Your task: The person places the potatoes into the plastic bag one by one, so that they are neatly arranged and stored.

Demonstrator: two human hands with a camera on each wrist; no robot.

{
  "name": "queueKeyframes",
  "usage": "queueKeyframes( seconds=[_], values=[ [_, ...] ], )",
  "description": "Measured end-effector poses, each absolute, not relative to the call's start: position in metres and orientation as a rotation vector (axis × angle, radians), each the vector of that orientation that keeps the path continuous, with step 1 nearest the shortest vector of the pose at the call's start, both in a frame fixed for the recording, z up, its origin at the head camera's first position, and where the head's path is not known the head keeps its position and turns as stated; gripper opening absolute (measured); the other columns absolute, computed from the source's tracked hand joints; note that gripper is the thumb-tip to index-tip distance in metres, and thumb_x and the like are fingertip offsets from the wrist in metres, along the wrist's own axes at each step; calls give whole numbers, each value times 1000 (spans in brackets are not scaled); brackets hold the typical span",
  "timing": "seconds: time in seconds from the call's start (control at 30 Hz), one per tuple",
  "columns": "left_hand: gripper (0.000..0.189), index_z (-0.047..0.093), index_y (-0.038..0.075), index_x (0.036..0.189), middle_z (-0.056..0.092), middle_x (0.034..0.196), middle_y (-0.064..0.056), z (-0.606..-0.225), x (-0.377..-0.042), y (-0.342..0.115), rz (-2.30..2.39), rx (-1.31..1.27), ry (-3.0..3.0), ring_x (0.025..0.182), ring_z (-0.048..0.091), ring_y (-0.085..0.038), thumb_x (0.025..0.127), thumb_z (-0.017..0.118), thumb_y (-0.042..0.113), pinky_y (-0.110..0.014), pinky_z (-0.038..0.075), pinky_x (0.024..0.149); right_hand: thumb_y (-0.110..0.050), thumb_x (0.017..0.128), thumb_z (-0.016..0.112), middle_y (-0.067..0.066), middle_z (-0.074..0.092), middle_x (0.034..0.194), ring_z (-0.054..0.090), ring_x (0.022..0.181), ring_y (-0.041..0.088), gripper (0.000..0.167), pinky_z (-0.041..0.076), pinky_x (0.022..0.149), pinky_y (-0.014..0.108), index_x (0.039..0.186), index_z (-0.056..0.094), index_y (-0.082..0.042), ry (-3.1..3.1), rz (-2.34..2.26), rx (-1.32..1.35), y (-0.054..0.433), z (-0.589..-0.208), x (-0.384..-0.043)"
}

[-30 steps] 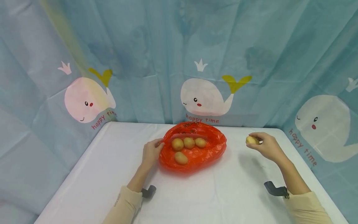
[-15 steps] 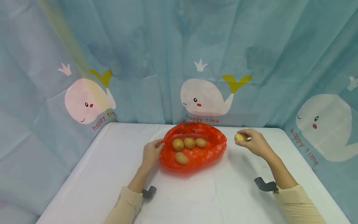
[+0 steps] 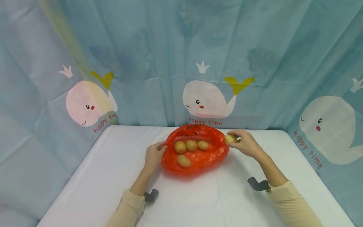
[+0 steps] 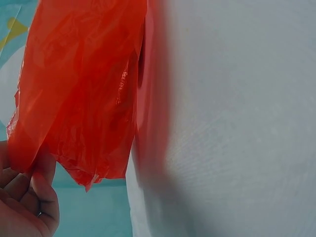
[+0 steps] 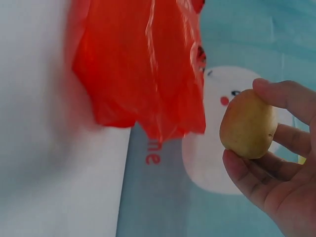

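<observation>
An open red plastic bag [image 3: 204, 160] lies on the white table with several potatoes inside, three in a row and one potato [image 3: 183, 161] nearer the front. My left hand [image 3: 154, 155] pinches the bag's left rim; the left wrist view shows the red film [image 4: 84, 94] between thumb and fingers. In my right hand [image 3: 246, 143] a potato [image 5: 248, 124] is gripped between thumb and fingertips. That potato overlaps the bag's right rim in the head view. In the right wrist view it appears beside the bag's side [image 5: 143, 64], above the table.
The white table [image 3: 198, 201] ends at the back against a light blue curtain [image 3: 158, 47] printed with whales. Dark wrist mounts [image 3: 258, 184] stick out from both forearms.
My right hand has moved left with the potato, from over the right part of the table to the bag's right rim. The left hand and bag stay nearly still.
</observation>
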State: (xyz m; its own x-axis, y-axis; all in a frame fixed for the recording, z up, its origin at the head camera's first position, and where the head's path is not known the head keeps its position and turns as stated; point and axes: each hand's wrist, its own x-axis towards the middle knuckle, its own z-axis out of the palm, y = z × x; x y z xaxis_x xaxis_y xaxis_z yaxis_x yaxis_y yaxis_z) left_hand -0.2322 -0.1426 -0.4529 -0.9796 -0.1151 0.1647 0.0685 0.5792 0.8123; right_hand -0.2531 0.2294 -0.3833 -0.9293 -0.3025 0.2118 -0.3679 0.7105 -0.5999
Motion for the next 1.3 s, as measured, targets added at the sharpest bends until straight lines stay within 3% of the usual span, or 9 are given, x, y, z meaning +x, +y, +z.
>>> queueKeyframes(
  seconds=[0.57, 0.8, 1.03, 1.3],
  values=[
    [33, 66, 6, 125, 70, 121, -14, -455, -232, -141, -1364, 43, -2606, 115, 65, -31, 94, 64, 18, -43, 55, 94, -14, 82, 75, 13, 66, 106, 56, 92, 24, 37, 53, 80, 35, 116, 67, -1, -2884, 1043, 649, 182, -393, -266],
    [32, 66, 6, 125, 70, 121, -14, -454, -233, -140, -1344, 43, -2608, 117, 64, -32, 95, 64, 18, -44, 54, 96, -11, 82, 74, 12, 67, 110, 58, 98, 25, 35, 54, 89, 42, 115, 67, -1, -2882, 1037, 718, 164, -398, -271],
    [33, 66, 6, 125, 69, 122, -13, -454, -233, -139, -1347, 54, -2620, 117, 64, -31, 95, 63, 19, -43, 54, 96, -20, 81, 79, 7, 69, 108, 57, 98, 22, 37, 52, 87, 39, 113, 69, -6, -2889, 970, 740, 150, -405, -274],
    [33, 66, 6, 125, 70, 121, -13, -454, -234, -140, -1352, 33, -2605, 116, 64, -31, 95, 64, 18, -43, 54, 95, -18, 83, 77, 8, 66, 112, 57, 102, 22, 37, 54, 92, 40, 117, 67, -5, -2969, 974, 788, 136, -414, -277]
  ],
)
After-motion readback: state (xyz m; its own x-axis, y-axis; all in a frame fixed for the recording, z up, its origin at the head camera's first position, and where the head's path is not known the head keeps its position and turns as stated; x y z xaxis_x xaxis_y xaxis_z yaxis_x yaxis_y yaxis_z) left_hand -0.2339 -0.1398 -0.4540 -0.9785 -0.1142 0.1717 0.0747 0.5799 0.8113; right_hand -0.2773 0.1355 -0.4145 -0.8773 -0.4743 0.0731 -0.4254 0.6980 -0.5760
